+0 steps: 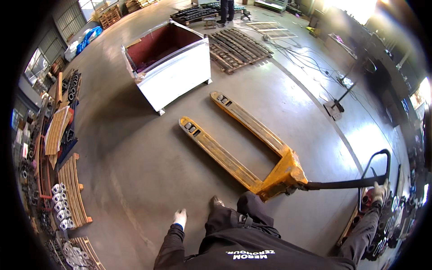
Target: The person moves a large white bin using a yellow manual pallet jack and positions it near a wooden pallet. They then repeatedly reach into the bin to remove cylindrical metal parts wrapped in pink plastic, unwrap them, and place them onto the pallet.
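Note:
A yellow pallet jack (pixel 274 173) stands on the grey floor in front of me, its two forks pointing toward the far left. My right hand (pixel 380 191), in a light work glove, is closed round the black loop handle (pixel 388 168) at the end of its lowered tow bar. Nothing lies on the forks. On the other side of my body, my gloved left hand (pixel 180 218) hangs free over the floor, open and holding nothing. Beyond the fork tips is a large white bin (pixel 177 76) with a dark red inside, raised on short feet; the forks are apart from it.
Wooden pallets (pixel 72 191) and metal parts (pixel 63 207) line the left side. A slatted pallet (pixel 238 49) lies behind the bin. Cables (pixel 310 58) and a stand with a flat base (pixel 334 109) are at the right. Another person (pixel 226 11) stands far off.

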Action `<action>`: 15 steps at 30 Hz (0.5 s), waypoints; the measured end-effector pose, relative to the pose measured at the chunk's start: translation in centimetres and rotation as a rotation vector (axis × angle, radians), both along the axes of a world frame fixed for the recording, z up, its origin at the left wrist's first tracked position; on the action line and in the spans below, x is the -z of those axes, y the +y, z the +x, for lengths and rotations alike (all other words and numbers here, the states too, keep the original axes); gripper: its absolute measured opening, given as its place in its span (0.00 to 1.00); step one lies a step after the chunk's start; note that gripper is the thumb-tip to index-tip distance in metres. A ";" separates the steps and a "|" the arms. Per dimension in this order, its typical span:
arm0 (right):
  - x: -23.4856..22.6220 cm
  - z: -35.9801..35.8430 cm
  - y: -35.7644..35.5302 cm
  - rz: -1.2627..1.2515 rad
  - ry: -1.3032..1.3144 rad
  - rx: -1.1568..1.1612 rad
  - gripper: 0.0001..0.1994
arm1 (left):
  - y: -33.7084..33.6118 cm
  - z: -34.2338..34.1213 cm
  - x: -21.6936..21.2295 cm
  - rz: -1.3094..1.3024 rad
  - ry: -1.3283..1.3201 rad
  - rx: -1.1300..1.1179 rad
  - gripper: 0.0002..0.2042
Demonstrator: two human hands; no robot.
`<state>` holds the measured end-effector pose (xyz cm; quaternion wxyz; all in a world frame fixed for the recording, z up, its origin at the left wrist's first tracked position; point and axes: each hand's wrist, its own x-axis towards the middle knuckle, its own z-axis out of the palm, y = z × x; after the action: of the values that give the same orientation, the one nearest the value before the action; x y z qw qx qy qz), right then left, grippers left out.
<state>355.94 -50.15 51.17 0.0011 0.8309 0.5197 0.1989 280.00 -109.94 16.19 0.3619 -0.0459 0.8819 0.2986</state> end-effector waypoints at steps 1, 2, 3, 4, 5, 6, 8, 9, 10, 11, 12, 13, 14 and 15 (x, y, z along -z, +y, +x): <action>1.1 2.4 0.2 0.250 0.306 -0.082 0.35 | 0.2 0.9 -0.2 0.032 -0.076 -0.061 0.20; 4.6 3.7 -0.3 0.322 0.405 -0.062 0.31 | -0.5 1.1 1.0 0.064 -0.068 -0.138 0.20; 7.5 4.8 -0.2 0.405 0.501 -0.051 0.27 | -1.0 1.4 2.2 0.024 -0.074 -0.118 0.20; 10.5 5.9 -0.2 0.490 0.587 -0.044 0.22 | -1.2 1.9 2.9 -0.022 -0.085 -0.095 0.20; 16.1 1.1 -1.0 0.548 0.804 -0.070 0.21 | -1.9 2.7 1.1 0.043 -0.126 -0.176 0.19; 21.2 -4.5 -2.2 0.620 1.015 -0.084 0.19 | -2.5 3.6 -0.7 0.110 -0.166 -0.255 0.17; 29.9 -6.1 -4.5 0.573 0.928 -0.258 0.16 | 0.5 3.9 0.1 0.192 -0.233 -0.200 0.19; 34.0 -15.7 -7.9 0.383 0.962 -0.128 0.15 | -1.0 3.4 -1.5 0.208 -0.184 -0.328 0.20; 35.8 -20.0 -9.5 0.291 0.991 -0.122 0.13 | -0.7 3.3 -1.7 0.243 -0.165 -0.399 0.18; 36.8 -24.4 -11.1 0.273 1.231 -0.136 0.12 | -0.9 2.9 -2.0 0.223 -0.203 -0.349 0.18; 37.6 -28.4 -12.2 0.256 1.473 -0.145 0.11 | -0.9 2.0 -2.5 0.205 -0.238 -0.292 0.19; 37.5 -31.8 -13.0 0.227 1.570 -0.103 0.10 | -0.5 1.4 -3.4 0.157 -0.274 -0.267 0.19; 36.9 -34.1 -13.4 0.194 1.663 -0.057 0.09 | 0.1 0.9 -5.2 0.105 -0.312 -0.242 0.19; 36.7 -35.1 -13.4 0.210 1.672 -0.116 0.08 | 0.3 -0.4 -5.9 0.031 -0.370 -0.098 0.20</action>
<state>320.81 -63.57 14.44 -0.4711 0.6725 0.3700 -0.4345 279.63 -109.67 22.05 0.5034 -0.1374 0.7924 0.3159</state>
